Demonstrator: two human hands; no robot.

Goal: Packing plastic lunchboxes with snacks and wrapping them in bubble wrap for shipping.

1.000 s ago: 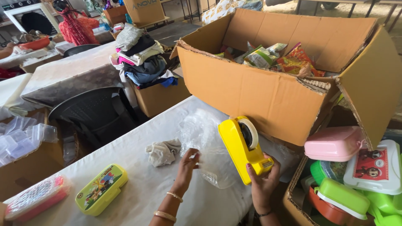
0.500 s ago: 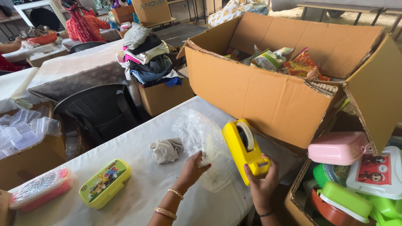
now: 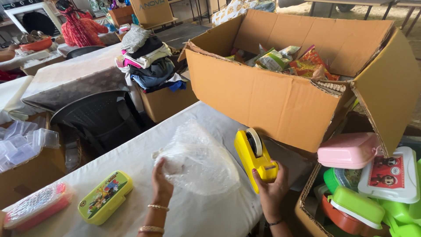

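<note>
My right hand (image 3: 271,193) grips a yellow tape dispenser (image 3: 254,159) with a roll of clear tape, held upright above the white-covered table (image 3: 131,158). My left hand (image 3: 161,183) rests on the left edge of a crumpled clear plastic bag (image 3: 198,161) lying on the table, fingers closed on something pale inside or under the plastic. The bag lies between both hands. A large open cardboard box (image 3: 263,96) full of snack packets stands just behind the dispenser.
A yellow-green lunch box (image 3: 105,197) and a pink case (image 3: 37,206) lie at the table's left. A carton of coloured lunch boxes (image 3: 368,184) sits at the right. A black plastic chair (image 3: 94,116), piled clothes (image 3: 147,61) and a person in red (image 3: 79,28) are beyond.
The crumpled pale cloth that lay left of the bag is now at my left hand, against the bag. My right hand with the dispenser has stayed in place.
</note>
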